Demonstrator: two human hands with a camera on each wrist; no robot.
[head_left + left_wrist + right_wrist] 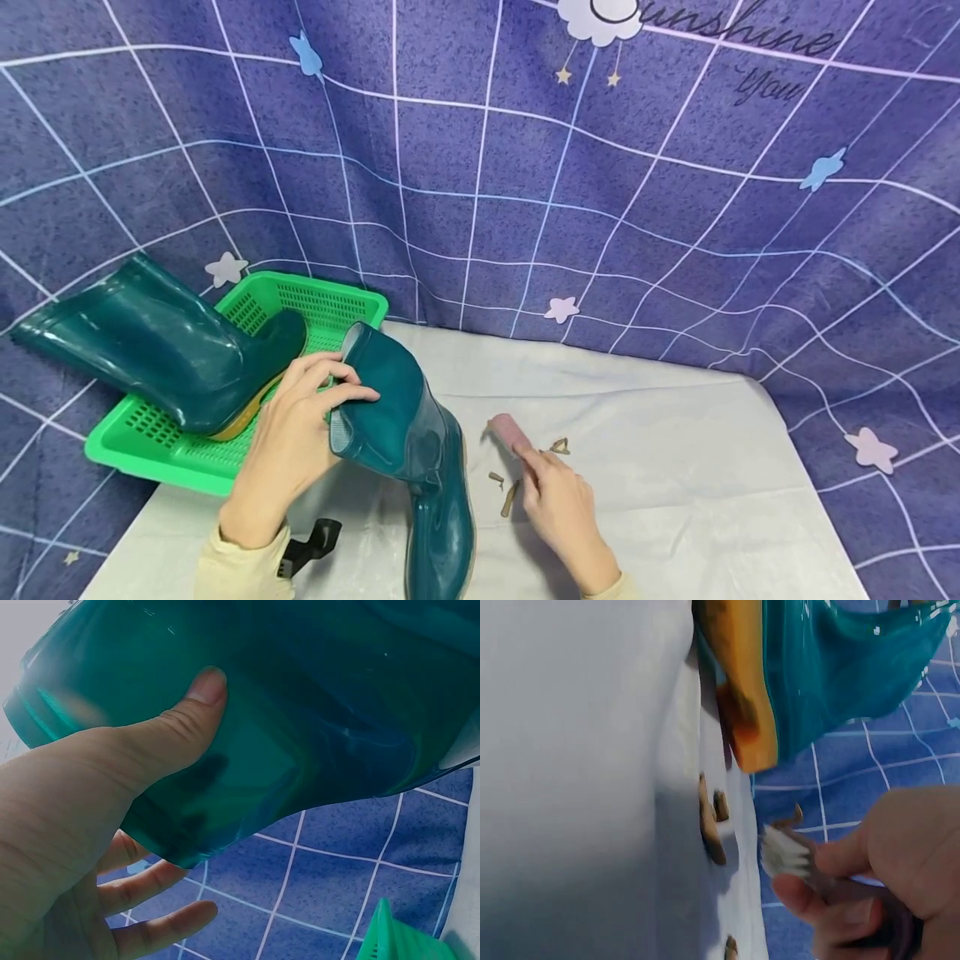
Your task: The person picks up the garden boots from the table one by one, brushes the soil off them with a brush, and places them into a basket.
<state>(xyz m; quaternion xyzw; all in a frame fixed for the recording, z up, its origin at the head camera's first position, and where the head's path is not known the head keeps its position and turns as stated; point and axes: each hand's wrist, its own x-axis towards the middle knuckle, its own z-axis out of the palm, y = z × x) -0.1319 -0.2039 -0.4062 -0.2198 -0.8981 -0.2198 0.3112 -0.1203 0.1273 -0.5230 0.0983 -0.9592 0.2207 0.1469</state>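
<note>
My left hand (296,429) pinches a dark green rain boot (442,533) at the top of its shaft. In the left wrist view the thumb (176,735) lies against the shaft, with some fingers past the rim. The right wrist view shows the boot's yellow-orange sole (742,690), with a dark smear near one end. My right hand (562,508) grips a pink-backed brush (510,433) whose white bristles (784,853) face the table. Brown crumbs (509,500) lie between the boot and the hand, and one brown piece (560,447) lies beyond the brush.
A second green boot (165,342) lies in a green plastic basket (172,475) at the left. A white cloth (675,467) covers the table. Behind it hangs a purple curtain (465,167). A black device (311,546) sits at my left wrist.
</note>
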